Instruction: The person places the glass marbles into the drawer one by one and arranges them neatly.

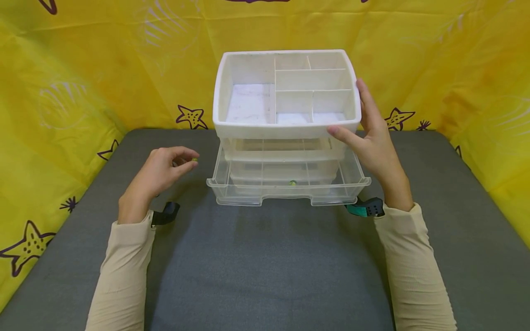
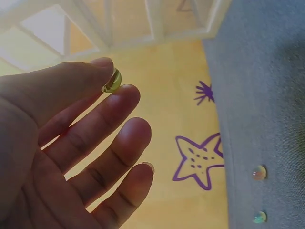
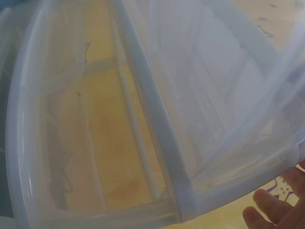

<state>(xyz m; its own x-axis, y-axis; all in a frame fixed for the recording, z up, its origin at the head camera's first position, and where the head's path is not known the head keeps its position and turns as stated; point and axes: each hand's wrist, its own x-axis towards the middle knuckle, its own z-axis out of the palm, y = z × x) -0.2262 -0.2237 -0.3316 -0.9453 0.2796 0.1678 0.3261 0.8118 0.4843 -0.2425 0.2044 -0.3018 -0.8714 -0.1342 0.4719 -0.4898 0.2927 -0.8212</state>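
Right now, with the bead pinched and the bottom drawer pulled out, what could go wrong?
1. The left hand holds the small green bead only between thumb and fingertip; it could slip and roll across the grey mat.
2. The open drawer already holds a bead near its front wall; a jolt may bounce it out.
3. The right hand steadies the organizer from one side only; it might shift.

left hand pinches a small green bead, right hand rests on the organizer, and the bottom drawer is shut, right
Not quite: the bottom drawer is pulled open, as the head view shows. The left hand does pinch the green bead, and the right hand rests on the organizer.
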